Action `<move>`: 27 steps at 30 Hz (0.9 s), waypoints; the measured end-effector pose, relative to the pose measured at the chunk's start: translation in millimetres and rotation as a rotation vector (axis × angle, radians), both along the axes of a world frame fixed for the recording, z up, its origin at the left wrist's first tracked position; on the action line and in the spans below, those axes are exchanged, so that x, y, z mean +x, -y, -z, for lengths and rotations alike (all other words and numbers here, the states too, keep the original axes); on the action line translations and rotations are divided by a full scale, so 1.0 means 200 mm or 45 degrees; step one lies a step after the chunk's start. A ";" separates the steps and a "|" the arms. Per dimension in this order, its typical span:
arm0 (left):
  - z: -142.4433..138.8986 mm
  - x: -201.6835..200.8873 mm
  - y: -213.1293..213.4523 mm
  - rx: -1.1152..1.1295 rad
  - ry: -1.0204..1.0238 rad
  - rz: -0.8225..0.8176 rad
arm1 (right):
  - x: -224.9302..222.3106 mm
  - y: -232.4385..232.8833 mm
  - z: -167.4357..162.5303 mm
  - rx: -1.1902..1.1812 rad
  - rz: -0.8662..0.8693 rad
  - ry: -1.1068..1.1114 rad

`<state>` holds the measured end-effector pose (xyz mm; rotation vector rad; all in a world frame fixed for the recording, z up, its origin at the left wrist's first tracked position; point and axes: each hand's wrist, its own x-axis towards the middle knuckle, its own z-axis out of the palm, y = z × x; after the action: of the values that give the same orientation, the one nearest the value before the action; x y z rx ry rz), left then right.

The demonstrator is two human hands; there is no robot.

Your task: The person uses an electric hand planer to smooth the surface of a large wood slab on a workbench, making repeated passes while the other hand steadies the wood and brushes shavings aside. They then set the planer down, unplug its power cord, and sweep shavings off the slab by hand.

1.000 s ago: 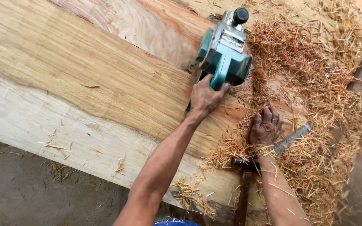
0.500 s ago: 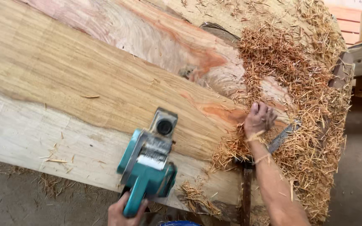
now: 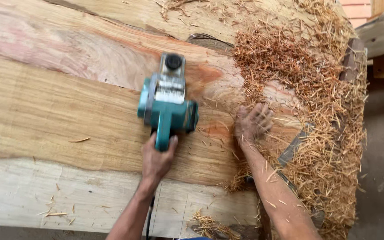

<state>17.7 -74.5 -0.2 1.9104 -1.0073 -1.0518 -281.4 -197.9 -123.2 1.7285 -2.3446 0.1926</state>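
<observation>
My left hand (image 3: 157, 161) grips teal electric planer (image 3: 167, 104) on broad pale wooden slab (image 3: 58, 111); right hand (image 3: 253, 123) flat beside reddish wood shavings (image 3: 298, 71).

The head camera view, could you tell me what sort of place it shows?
Probably a woodworking shop: a large wooden slab, a teal electric planer gripped by the left hand, and heaped wood shavings.
</observation>
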 end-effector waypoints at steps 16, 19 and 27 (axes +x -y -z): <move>0.01 0.00 0.64 -0.202 -0.139 0.123 | 0.01 0.00 -0.05 0.031 0.022 0.366; -0.03 0.05 0.16 -0.159 -0.197 0.165 | 0.00 -0.02 -0.05 0.099 0.075 0.405; -0.08 0.11 -0.70 0.229 -0.061 0.091 | 0.00 -0.04 -0.02 0.140 0.023 0.331</move>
<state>40.1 65.6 15.6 1.9937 -0.9889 -1.2607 -280.5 -189.7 -119.8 1.8299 -2.5974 0.3072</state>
